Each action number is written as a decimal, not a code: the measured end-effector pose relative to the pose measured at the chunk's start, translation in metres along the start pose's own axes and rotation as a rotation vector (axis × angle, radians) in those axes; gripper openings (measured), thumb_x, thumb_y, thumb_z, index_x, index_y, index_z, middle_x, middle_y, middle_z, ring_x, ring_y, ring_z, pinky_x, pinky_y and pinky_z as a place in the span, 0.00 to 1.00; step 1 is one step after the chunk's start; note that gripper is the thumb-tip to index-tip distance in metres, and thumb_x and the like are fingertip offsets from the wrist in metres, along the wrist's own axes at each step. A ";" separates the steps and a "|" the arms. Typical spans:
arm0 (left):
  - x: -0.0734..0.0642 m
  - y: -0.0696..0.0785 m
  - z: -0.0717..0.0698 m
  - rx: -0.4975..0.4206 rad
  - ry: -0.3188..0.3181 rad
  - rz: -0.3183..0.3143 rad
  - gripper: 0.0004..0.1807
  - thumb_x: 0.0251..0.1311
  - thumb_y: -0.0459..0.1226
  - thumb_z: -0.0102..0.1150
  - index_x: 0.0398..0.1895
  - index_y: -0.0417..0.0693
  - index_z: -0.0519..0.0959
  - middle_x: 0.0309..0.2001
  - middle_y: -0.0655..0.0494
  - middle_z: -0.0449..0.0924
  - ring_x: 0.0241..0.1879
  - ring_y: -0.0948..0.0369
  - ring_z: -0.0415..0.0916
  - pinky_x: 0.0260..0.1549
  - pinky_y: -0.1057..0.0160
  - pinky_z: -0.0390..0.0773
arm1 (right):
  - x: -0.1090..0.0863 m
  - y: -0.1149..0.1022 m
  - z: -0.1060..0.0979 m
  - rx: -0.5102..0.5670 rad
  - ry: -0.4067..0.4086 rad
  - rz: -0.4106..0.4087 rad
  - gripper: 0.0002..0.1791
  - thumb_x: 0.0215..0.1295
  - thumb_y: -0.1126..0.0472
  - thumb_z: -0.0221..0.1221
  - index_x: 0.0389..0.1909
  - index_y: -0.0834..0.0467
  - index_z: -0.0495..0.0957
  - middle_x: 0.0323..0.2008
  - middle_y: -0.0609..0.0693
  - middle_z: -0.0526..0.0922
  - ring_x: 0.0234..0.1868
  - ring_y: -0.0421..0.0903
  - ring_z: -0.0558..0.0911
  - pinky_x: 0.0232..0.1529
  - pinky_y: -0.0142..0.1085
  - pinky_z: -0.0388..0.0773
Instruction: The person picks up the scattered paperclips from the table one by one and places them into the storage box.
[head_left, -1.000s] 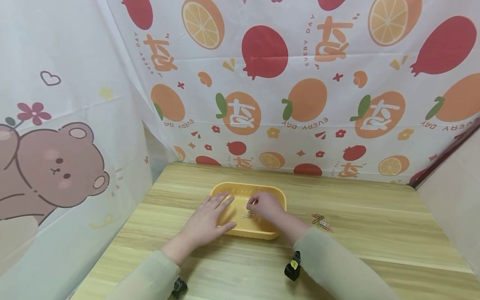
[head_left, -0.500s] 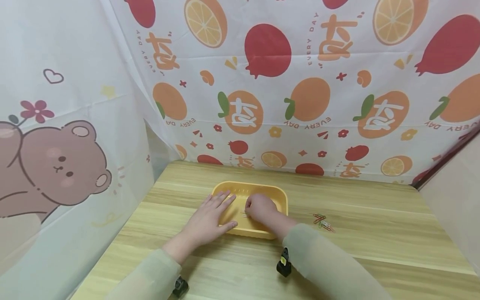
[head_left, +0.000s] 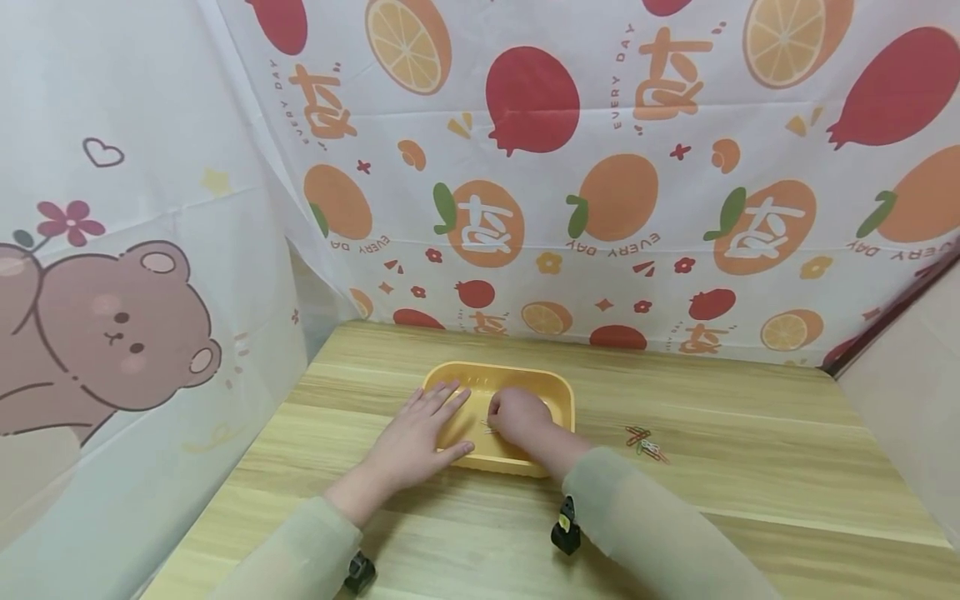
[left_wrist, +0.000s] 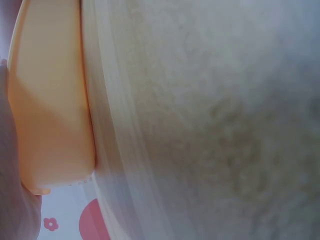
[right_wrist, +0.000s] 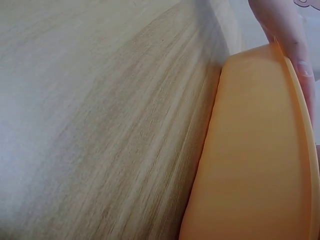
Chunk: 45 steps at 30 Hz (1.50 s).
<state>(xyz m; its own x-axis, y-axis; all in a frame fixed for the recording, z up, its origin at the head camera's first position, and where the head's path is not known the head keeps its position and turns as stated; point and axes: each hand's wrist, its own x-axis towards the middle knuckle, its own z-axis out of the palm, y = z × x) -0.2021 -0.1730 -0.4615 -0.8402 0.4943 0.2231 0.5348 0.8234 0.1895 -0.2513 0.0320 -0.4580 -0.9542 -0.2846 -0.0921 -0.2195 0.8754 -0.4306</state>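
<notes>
So there's a shallow yellow-orange tray with rounded corners [head_left: 495,466] sitting on a pale wood-grain table [head_left: 465,533], kind of in the middle, with both of the person's hands at it. The left hand [head_left: 420,437] lies across the tray's left end, fingers spread and fairly straight, thumb out toward the near rim, so that grip is apart and not clamped around anything. The right hand [head_left: 521,417] reaches in over the near right side, fingers curled and tips pointing down at the tray floor. Can't tell if that grip has a clip pinched in it, since the back of the hand hides the fingertips. A few thin, pale paper clips [head_left: 488,430] lie on the tray floor just left of those fingers, too tiny to count. Off to the right of the tray, directly on the table, there's a loose little heap of red, green and white paper clips [head_left: 647,447], some crossing over each other. Both arms are in pale greenish sleeves [head_left: 652,517], with a small black device [head_left: 566,533] under each cuff. Far side is a white fruit-print cloth [head_left: 540,212], and on the left hangs another white cloth with a brown cartoon bear [head_left: 127,325].
</notes>
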 end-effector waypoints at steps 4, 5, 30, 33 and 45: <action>0.000 -0.001 0.000 0.003 0.000 0.000 0.44 0.64 0.67 0.48 0.78 0.56 0.58 0.77 0.53 0.55 0.76 0.52 0.50 0.75 0.48 0.47 | 0.000 0.001 -0.002 0.029 0.001 0.000 0.05 0.59 0.54 0.66 0.26 0.47 0.84 0.30 0.40 0.83 0.32 0.42 0.79 0.36 0.38 0.78; 0.000 -0.001 0.000 0.004 0.000 0.000 0.44 0.64 0.67 0.49 0.78 0.56 0.58 0.77 0.53 0.55 0.76 0.52 0.50 0.75 0.48 0.47 | -0.001 0.001 -0.002 0.038 -0.001 0.002 0.04 0.59 0.54 0.66 0.27 0.47 0.85 0.32 0.40 0.84 0.34 0.42 0.80 0.37 0.39 0.79; 0.000 -0.002 0.003 0.019 0.019 -0.011 0.44 0.62 0.63 0.56 0.77 0.55 0.59 0.77 0.53 0.56 0.76 0.51 0.51 0.74 0.45 0.49 | -0.028 0.018 -0.042 0.378 0.126 -0.019 0.17 0.63 0.51 0.67 0.51 0.53 0.86 0.39 0.44 0.84 0.34 0.41 0.77 0.33 0.34 0.76; 0.000 -0.001 0.003 0.005 0.013 -0.016 0.44 0.62 0.62 0.57 0.77 0.55 0.59 0.77 0.53 0.55 0.76 0.51 0.50 0.74 0.46 0.47 | -0.031 0.026 -0.046 0.425 0.144 0.020 0.18 0.64 0.50 0.66 0.51 0.52 0.86 0.39 0.45 0.84 0.34 0.43 0.76 0.33 0.34 0.75; 0.001 -0.001 0.004 0.019 0.010 -0.006 0.45 0.63 0.67 0.51 0.78 0.56 0.58 0.77 0.53 0.54 0.76 0.51 0.50 0.74 0.45 0.49 | -0.048 0.059 -0.062 0.557 0.221 0.124 0.17 0.63 0.51 0.67 0.51 0.52 0.86 0.32 0.47 0.81 0.34 0.45 0.75 0.32 0.35 0.73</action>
<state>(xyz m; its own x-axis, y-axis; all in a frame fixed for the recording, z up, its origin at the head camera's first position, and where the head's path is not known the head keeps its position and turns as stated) -0.2038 -0.1723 -0.4651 -0.8421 0.4869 0.2319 0.5283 0.8313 0.1727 -0.2316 0.1219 -0.4231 -0.9985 -0.0538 -0.0091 -0.0217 0.5443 -0.8386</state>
